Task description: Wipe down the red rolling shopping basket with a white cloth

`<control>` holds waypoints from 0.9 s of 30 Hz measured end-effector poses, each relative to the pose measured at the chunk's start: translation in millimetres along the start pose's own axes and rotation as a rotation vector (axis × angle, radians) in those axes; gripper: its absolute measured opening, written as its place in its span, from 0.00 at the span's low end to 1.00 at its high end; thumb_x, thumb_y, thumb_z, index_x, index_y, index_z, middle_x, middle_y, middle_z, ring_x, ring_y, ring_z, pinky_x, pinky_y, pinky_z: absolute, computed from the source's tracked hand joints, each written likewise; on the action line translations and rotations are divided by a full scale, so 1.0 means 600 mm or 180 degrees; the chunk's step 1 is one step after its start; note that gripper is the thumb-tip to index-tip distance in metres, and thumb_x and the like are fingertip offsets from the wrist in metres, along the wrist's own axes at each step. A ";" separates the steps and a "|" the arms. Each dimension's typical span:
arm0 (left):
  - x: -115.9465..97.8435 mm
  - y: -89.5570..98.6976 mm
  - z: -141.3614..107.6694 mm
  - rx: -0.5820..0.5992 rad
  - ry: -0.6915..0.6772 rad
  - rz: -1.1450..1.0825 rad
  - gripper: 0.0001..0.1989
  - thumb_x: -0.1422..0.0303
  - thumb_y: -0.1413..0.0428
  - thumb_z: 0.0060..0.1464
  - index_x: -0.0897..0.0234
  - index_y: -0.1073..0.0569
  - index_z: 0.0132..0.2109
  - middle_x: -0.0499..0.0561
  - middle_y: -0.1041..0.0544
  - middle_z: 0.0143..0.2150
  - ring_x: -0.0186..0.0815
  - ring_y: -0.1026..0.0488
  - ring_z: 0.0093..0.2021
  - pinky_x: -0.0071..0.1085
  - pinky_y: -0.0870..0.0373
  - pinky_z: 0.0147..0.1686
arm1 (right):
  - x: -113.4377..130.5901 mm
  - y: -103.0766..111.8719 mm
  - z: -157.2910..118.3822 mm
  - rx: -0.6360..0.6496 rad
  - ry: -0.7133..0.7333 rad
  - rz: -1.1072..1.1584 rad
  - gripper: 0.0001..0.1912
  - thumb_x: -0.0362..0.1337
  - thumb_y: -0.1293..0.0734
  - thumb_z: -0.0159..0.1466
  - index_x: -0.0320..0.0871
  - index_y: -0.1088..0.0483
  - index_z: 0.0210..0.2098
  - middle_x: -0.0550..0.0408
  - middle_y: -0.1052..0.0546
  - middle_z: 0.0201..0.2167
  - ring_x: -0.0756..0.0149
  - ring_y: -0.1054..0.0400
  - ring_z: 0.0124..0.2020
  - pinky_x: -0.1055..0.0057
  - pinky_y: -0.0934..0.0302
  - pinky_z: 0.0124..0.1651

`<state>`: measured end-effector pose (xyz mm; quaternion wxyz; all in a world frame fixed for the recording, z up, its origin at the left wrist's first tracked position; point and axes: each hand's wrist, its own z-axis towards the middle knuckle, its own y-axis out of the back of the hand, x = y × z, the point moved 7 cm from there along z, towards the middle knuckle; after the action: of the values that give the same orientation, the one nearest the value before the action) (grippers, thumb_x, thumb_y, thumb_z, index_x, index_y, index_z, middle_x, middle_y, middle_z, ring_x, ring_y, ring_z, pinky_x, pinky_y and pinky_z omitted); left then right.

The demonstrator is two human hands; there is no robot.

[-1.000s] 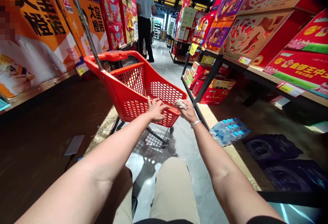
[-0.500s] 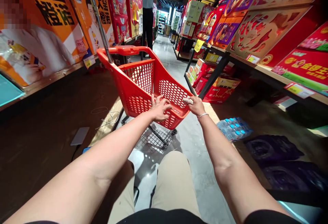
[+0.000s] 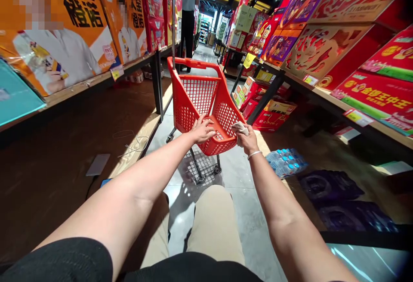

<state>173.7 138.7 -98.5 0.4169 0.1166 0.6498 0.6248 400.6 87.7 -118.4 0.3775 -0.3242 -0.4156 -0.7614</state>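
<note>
The left hand point(image 3: 202, 130) rests on the near rim of the red cart point(image 3: 206, 101), fingers spread and curled loosely over the edge rather than clenched. The right hand point(image 3: 247, 137) is closed around a small pale cloth point(image 3: 240, 128), pressing it against the cart's right near corner. The cart stands on the grey floor point(image 3: 238, 174) in the aisle, straight ahead of the person's knees, its handle point(image 3: 193, 63) at the far end with a metal pole point(image 3: 173, 19) rising from it.

To the right, a pack of bottles point(image 3: 285, 161) lies on the low shelf point(image 3: 322, 161) just beside the cart, with red boxes point(image 3: 271, 116) stacked beyond. To the left, a shelf post point(image 3: 158, 86) stands close to the cart's far corner, and a loose cable point(image 3: 129, 144) trails on the wooden base. Another person point(image 3: 187, 10) stands further down the aisle.

The cart is on wheels and held only lightly, so I judge that pressure from the cloth could roll it away or swing it into the post. The cloth could also slip off the rim.
</note>
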 end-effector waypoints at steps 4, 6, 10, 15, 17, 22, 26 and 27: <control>0.018 -0.004 -0.002 -0.0075 -0.0153 0.0015 0.21 0.55 0.55 0.69 0.52 0.23 0.57 0.49 0.35 0.69 0.48 0.61 0.77 0.54 0.48 0.72 | 0.062 -0.058 -0.059 -0.0296 0.0402 -0.0388 0.27 0.41 0.33 0.62 0.50 0.33 0.60 0.47 0.28 0.55 0.55 0.31 0.55 0.51 0.36 0.61; 0.036 -0.002 0.003 -0.0018 -0.0202 0.0016 0.20 0.54 0.54 0.69 0.53 0.23 0.57 0.50 0.35 0.69 0.48 0.59 0.77 0.56 0.46 0.70 | 0.096 -0.107 -0.091 -0.0140 0.0804 -0.1046 0.23 0.37 0.32 0.63 0.54 0.28 0.58 0.48 0.30 0.58 0.52 0.37 0.59 0.49 0.41 0.64; 0.071 0.000 0.023 0.0026 -0.0369 -0.0032 0.20 0.55 0.53 0.69 0.58 0.21 0.53 0.53 0.34 0.68 0.49 0.58 0.76 0.55 0.52 0.72 | 0.092 -0.212 -0.140 0.0684 0.1270 -0.2371 0.20 0.35 0.37 0.70 0.61 0.27 0.58 0.53 0.33 0.64 0.48 0.46 0.63 0.47 0.44 0.62; 0.085 0.000 0.039 -0.0122 -0.0679 -0.0195 0.20 0.55 0.51 0.68 0.60 0.19 0.49 0.55 0.30 0.64 0.51 0.54 0.75 0.54 0.56 0.74 | 0.026 -0.266 -0.179 0.1379 0.1478 -0.2867 0.11 0.33 0.34 0.70 0.54 0.22 0.46 0.53 0.25 0.55 0.53 0.40 0.52 0.61 0.40 0.46; 0.084 -0.001 0.041 -0.0155 -0.0769 -0.0255 0.19 0.56 0.51 0.68 0.60 0.19 0.47 0.55 0.28 0.61 0.50 0.51 0.74 0.53 0.58 0.75 | 0.017 -0.258 -0.184 0.1441 0.1525 -0.2903 0.09 0.32 0.32 0.68 0.52 0.21 0.41 0.53 0.24 0.49 0.55 0.39 0.49 0.64 0.40 0.44; 0.093 -0.001 0.036 -0.0232 -0.0611 -0.0368 0.19 0.58 0.52 0.68 0.61 0.19 0.46 0.55 0.31 0.64 0.53 0.57 0.76 0.55 0.63 0.75 | 0.072 -0.182 -0.148 0.0432 0.1889 -0.2789 0.16 0.32 0.34 0.69 0.57 0.22 0.51 0.51 0.27 0.53 0.55 0.39 0.50 0.56 0.38 0.55; 0.102 0.002 0.028 -0.0270 -0.0558 -0.0464 0.20 0.55 0.52 0.67 0.62 0.19 0.45 0.55 0.33 0.65 0.55 0.61 0.77 0.57 0.65 0.75 | 0.069 -0.155 -0.118 -0.0003 0.1704 -0.2673 0.19 0.31 0.33 0.67 0.58 0.23 0.53 0.48 0.29 0.53 0.53 0.40 0.53 0.50 0.40 0.60; 0.102 0.003 0.026 -0.0279 -0.0579 -0.0466 0.21 0.54 0.51 0.66 0.62 0.19 0.44 0.55 0.33 0.64 0.56 0.62 0.77 0.57 0.65 0.75 | 0.055 -0.160 -0.118 0.0110 0.1607 -0.2661 0.18 0.30 0.34 0.67 0.56 0.23 0.52 0.48 0.29 0.52 0.53 0.39 0.52 0.51 0.40 0.60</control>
<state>145.6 191.3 -119.3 0.5233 0.1067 0.5881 0.6074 290.0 50.9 -160.4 0.1337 0.0715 -0.4183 -0.8956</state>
